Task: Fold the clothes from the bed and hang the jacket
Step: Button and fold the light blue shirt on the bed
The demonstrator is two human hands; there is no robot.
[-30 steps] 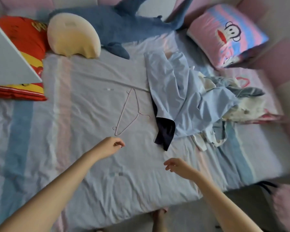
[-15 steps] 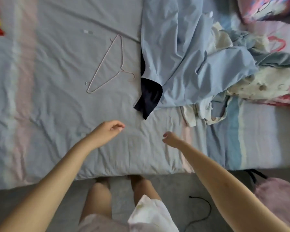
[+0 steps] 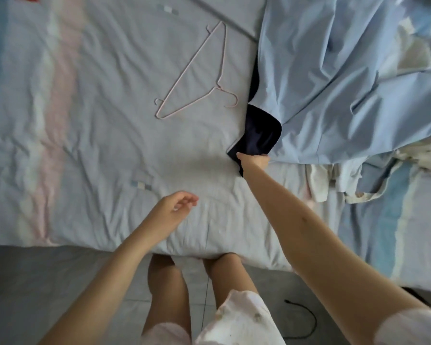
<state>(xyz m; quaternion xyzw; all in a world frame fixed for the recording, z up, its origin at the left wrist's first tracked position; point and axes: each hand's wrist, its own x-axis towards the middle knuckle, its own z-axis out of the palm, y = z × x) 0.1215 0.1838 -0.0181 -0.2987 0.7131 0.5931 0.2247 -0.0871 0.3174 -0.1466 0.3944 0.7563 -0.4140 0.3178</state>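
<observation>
Navy garment (image 3: 259, 131), clamped at its edge by the right hand (image 3: 255, 162) while the left hand (image 3: 175, 209) is held loose-fingered, may be snagged under the pale blue garment (image 3: 334, 95) if yanked.

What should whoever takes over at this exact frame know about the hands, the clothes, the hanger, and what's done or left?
Right hand grips the near edge of the dark navy garment, which pokes out from under the light blue garment.
Left hand is open and holds nothing, above the bed.
Pink hanger lies bare on the sheet, left of the clothes. Crumpled clothes lie to the right.
Done: nothing folded or hung.
Left: fold every piece and hang the jacket. I cannot tell which piece that is.
</observation>
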